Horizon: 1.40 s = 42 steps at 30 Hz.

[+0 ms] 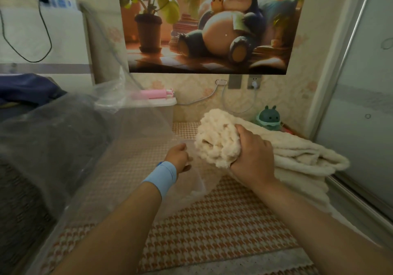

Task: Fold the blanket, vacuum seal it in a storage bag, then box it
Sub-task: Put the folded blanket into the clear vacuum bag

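Note:
A cream fluffy blanket (pixel 297 159) lies folded on the houndstooth bed cover, at the right. My right hand (pixel 253 149) grips its bunched near end and lifts it toward the left. A large clear plastic storage bag (pixel 119 147) billows up at the left and centre. My left hand (pixel 179 156), with a blue wristband, pinches the bag's edge just left of the blanket end. The bag's mouth faces the blanket. Through the bag I see the bed cover and a dark shape.
A clear plastic box with a white lid (pixel 157 106) and a pink item on it stands at the back centre. A green toy figure (pixel 269 118) sits by the wall. A sliding door frame (pixel 344 108) borders the right. Dark bedding (pixel 27 89) lies at the left.

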Tool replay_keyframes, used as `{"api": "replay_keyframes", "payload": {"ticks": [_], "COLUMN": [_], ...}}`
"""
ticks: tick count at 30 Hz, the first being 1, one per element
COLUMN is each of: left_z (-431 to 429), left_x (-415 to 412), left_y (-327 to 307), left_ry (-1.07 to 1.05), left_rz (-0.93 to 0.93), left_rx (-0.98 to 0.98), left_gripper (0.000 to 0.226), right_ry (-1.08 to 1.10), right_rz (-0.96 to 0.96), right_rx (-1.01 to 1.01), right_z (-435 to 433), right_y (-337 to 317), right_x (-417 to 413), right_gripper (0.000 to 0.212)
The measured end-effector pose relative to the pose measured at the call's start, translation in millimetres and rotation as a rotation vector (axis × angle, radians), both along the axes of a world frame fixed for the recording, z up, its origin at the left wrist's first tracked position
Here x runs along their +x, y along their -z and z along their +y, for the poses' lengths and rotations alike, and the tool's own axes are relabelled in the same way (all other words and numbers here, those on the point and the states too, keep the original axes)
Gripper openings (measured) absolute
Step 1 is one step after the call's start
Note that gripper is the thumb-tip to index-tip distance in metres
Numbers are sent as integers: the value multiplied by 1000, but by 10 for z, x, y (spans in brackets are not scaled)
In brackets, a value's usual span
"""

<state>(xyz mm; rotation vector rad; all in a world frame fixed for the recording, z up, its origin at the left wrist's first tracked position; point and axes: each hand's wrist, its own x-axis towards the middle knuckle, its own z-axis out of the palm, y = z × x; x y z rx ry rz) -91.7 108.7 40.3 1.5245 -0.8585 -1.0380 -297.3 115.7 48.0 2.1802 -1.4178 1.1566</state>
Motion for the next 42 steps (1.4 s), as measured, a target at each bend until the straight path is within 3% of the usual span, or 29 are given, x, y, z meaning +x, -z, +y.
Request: {"api": "replay_keyframes", "payload": {"ticks": [3,6,10,16,19,23,26,28,30,33,36,38,40,42], "left_z": [20,3,-39,94,147,154,191,226,214,174,155,141,127,119], "left_x": [159,273,352,228,156,163,178,173,171,172,107,52,-1,-29], "left_y": [-65,-124,-259,-334,-284,-417,-452,-396,-299,-185,-75,-50,-45,-37], "left_ry": [-65,-84,-41,379,492,423,339,318,268,339,487,467,442,415], "left_rz": [50,35,-211,-627,-746,-657,-698,-789,-977,-856,-901,-972,-979,-954], "left_rx": [-44,-104,-252,-252,-255,-331,-341,-310,-259,-69,41,13,-21,-63], "left_gripper": [59,61,62,60,57,59,67,73,73,69,59,53,50,49], "right_ry": [-61,-200,-382,-276,-176,-20,-46,-162,-272,-374,-124,55,123,154], "right_rz": [56,271,621,535,470,344,453,606,603,348,589,726,765,813], "right_rx": [4,11,96,42,-20,-45,42,163,257,466,451,541,602,498], "right_z": [13,62,144,34,-58,-160,-190,-149,-135,-139,-164,-156,-152,-116], "right_y": [43,135,333,348,307,228,306,416,404,188,68,89,171,250], "right_x": [5,2,67,155,300,513,655,732,717,547,254,45,-78,-79], "right_gripper": [83,84,79,76,71,64,66,68,69,91,130,152,156,142]}}
